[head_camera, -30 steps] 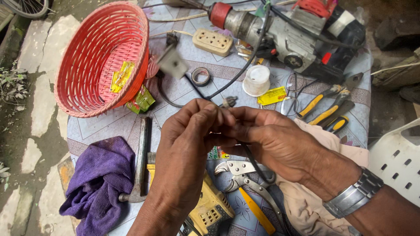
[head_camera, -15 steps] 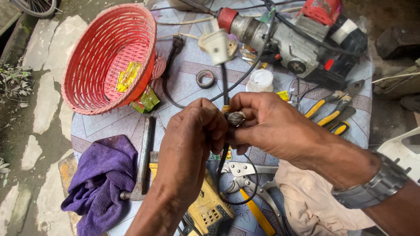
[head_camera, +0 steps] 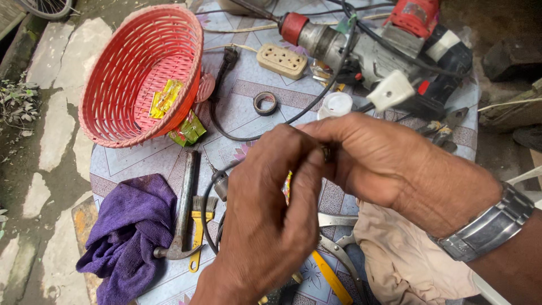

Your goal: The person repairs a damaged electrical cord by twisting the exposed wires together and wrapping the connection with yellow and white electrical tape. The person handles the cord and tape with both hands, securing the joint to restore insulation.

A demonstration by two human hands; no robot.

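The left hand [head_camera: 271, 226] and right hand [head_camera: 372, 158] meet above the surface [head_camera: 248, 107], fingers pinched together on a small dark part [head_camera: 326, 152] between them. A tilted red basket [head_camera: 141, 73] holds a yellow wrapper [head_camera: 165, 97].

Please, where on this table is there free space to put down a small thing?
Bare tabletop lies between the red basket, the beige socket strip and the tape ring. Another patch sits between basket and purple cloth. Around both hands and the power drill it is crowded.
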